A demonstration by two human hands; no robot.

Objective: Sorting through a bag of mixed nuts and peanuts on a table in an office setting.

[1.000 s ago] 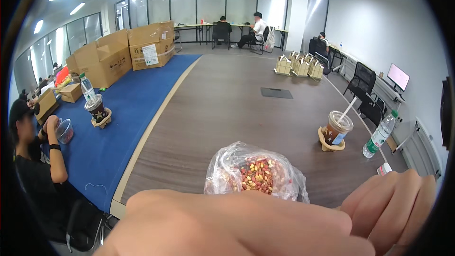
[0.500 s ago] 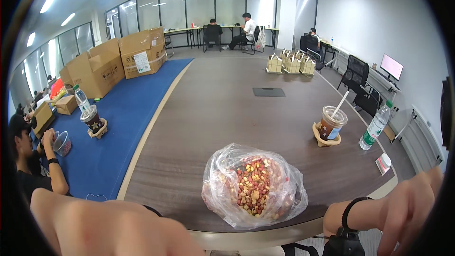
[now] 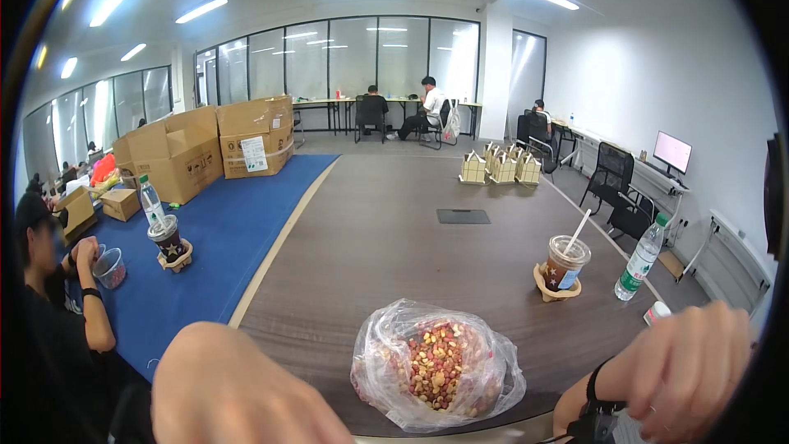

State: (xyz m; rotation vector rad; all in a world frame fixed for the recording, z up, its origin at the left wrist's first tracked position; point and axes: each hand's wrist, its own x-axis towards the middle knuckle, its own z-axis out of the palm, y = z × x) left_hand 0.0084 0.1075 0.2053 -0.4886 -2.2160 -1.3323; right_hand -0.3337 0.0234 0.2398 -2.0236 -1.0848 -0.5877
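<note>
A clear plastic bag (image 3: 382, 390) lies open on the brown table, with shelled peanuts (image 3: 440, 366), red-skinned and yellow, showing in its mouth. Close to the camera at the lower left is my left hand (image 3: 238, 390), its back toward me; its fingers are blurred and hidden. On the lower right my right hand (image 3: 690, 370) is raised, a dark band round its wrist and its fingers curled together. Whatever lies inside those fingers is out of sight. Neither hand touches the bag.
An iced drink (image 3: 567, 259) in a cardboard holder, a water bottle (image 3: 641, 259) and a small white jar (image 3: 656, 312) stand right. Several small boxes (image 3: 501, 166) sit farther back. Leftward, a person (image 3: 62, 296) handles a tub (image 3: 109, 267) on the blue table beside large cartons (image 3: 185, 156).
The view has tilted upward, so the bag and table sit lower. My left hand has shifted rightward in the picture, while my right hand has come slightly inward and now partly covers the white jar.
</note>
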